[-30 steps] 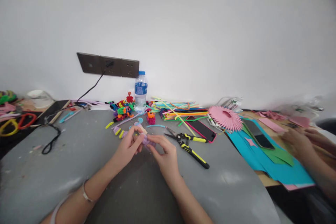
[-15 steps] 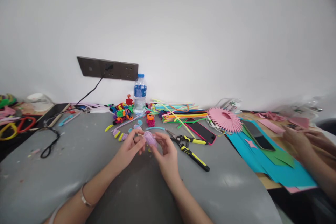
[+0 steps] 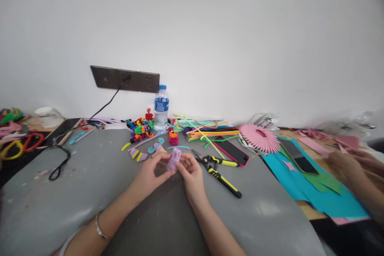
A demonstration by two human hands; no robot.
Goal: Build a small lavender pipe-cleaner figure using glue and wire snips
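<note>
Between my hands, above the grey table mat (image 3: pixel 144 212), is a small lilac pipe-cleaner figure (image 3: pixel 174 159), held roughly upright. My left hand (image 3: pixel 153 170) pinches it from the left, thumb at its lower end. From the right, the thumb and fingers of my right hand (image 3: pixel 189 170) close on it. Just beyond lie a blue-and-lilac pipe-cleaner curl (image 3: pixel 159 144), a striped yellow-and-lilac piece (image 3: pixel 138 154) and a pink-and-orange pipe-cleaner figure (image 3: pixel 173 137). Wire cutters (image 3: pixel 217 168) with black and yellow handles rest right of my right hand.
A water bottle (image 3: pixel 162 108) stands by the wall, beside colourful pipe-cleaner figures (image 3: pixel 141 128) and loose pipe cleaners (image 3: pixel 204 128). Right are a phone (image 3: pixel 232 152), a pleated pink paper ring (image 3: pixel 259 139), blue paper (image 3: pixel 339 202) and another person's hands (image 3: pixel 345 166). A black cable (image 3: pixel 61 164) lies left.
The lilac figure has been turned more upright between my fingers. My left thumb has shifted down to its lower end. The other person's hands have moved slightly.
</note>
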